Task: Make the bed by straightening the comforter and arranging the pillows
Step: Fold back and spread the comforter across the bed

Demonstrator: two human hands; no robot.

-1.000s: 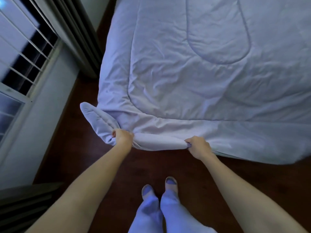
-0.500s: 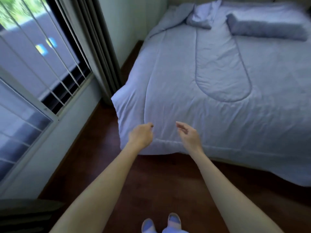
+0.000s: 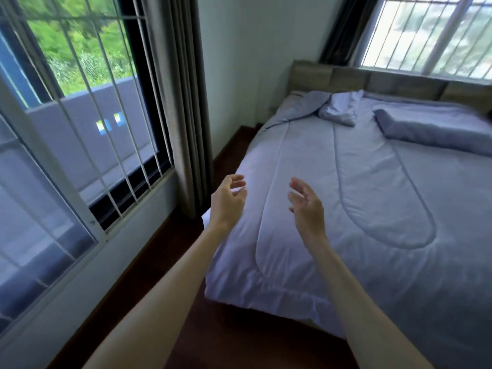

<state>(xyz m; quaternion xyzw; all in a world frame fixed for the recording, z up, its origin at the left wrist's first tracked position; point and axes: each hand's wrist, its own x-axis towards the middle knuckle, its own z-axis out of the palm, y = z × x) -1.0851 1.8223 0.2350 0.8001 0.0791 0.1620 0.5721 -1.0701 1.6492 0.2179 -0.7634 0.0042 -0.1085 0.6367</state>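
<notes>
Left hand (image 3: 226,202): raised above the comforter (image 3: 346,209); fingers loose, holding nothing
Right hand (image 3: 307,209): alike; fingers spread, empty
Pillows: one crumpled pillow (image 3: 339,110); long pillow (image 3: 436,131) beside it

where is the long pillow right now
In the head view the long pillow lies on the comforter at upper right, just below the headboard, with the crumpled smaller pillow to its left.
</notes>
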